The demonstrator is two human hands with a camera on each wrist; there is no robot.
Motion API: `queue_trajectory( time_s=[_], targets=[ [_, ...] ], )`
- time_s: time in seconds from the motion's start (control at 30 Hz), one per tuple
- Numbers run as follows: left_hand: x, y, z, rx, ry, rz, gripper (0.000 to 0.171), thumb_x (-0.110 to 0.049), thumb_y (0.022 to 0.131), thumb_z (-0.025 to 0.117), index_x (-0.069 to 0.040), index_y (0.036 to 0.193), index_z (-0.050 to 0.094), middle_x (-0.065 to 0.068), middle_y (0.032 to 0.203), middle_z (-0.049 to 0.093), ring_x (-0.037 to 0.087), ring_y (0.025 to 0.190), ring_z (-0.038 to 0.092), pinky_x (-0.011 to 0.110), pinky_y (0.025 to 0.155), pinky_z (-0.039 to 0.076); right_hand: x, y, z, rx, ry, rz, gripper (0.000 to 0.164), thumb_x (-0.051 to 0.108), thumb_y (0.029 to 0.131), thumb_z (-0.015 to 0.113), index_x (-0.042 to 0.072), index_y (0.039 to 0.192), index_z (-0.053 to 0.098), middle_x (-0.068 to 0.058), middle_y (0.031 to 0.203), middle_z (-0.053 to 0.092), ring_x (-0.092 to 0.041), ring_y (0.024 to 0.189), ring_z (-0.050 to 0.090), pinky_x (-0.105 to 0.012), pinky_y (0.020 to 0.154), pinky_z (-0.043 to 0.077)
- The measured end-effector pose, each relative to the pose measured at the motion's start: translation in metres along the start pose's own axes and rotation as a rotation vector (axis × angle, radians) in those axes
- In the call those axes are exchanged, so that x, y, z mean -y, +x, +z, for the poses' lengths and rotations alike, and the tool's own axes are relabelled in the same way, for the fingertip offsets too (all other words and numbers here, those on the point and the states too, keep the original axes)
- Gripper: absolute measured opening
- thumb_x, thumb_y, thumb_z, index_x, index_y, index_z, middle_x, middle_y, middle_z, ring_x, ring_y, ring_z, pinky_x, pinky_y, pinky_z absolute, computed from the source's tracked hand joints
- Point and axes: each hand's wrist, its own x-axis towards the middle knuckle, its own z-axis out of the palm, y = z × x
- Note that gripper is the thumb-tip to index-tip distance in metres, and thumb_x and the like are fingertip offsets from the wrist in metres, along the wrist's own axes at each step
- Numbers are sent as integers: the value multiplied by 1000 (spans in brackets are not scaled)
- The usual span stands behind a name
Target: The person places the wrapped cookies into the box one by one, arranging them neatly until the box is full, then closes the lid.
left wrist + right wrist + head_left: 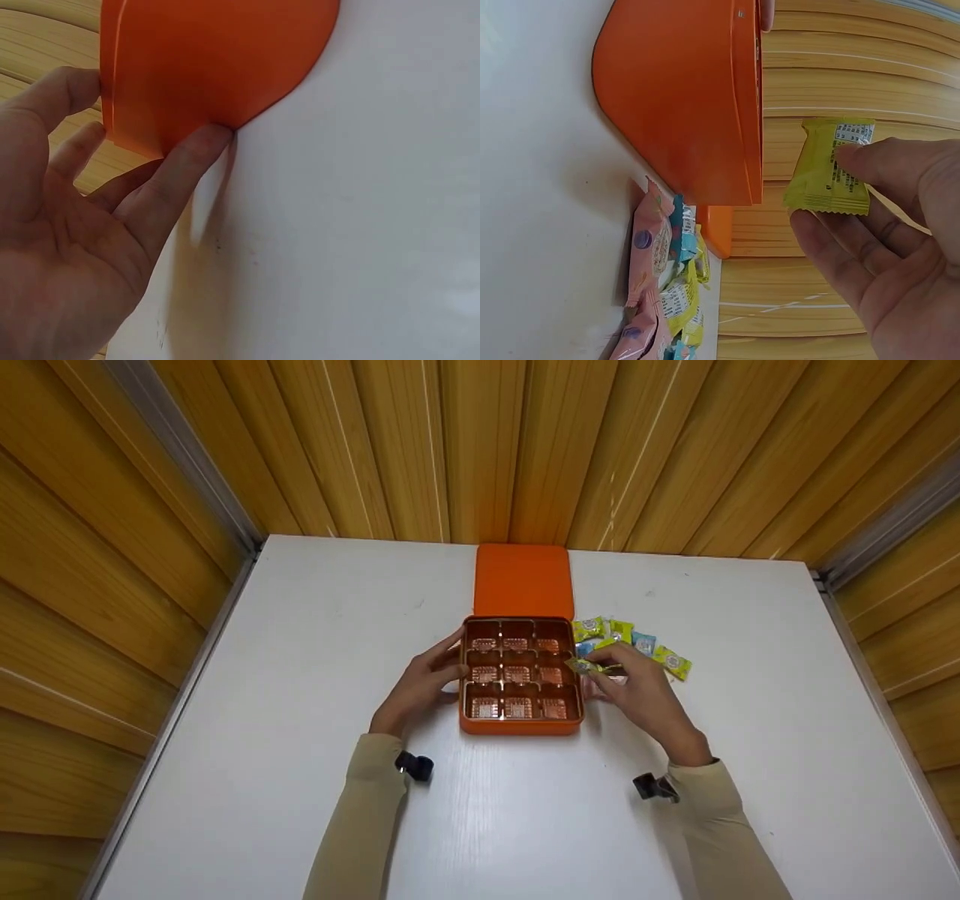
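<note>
An orange square box [521,727] stands on the table with a brown tray insert [517,675] divided into several compartments. My left hand [420,686] holds the box's left side, its thumb at the top rim and other fingers lower on the wall, down by the base in the left wrist view. Just off the right rim, my right hand [641,690] pinches a yellow candy packet [832,166] between thumb and fingers. The packet has crimped ends and printed text.
An orange lid [523,581] lies flat behind the box. Beside the box's right wall lie several small packets: yellow [673,661], blue [643,643] and pink [651,244]. Wood-patterned panels [480,450] border the white table [360,600].
</note>
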Motion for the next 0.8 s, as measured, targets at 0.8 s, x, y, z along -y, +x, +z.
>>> queue_trajectory(
  time_s=[0.8],
  targets=[
    [0, -2, -1, 3, 10, 13, 69, -14, 104, 67, -36, 164, 41, 13, 162, 46, 33, 132, 60, 54, 93, 60, 17, 9, 18, 70, 53, -35, 28, -3, 93, 78, 8, 118, 71, -3, 115, 71, -24, 106, 71, -41, 90, 62]
  ],
)
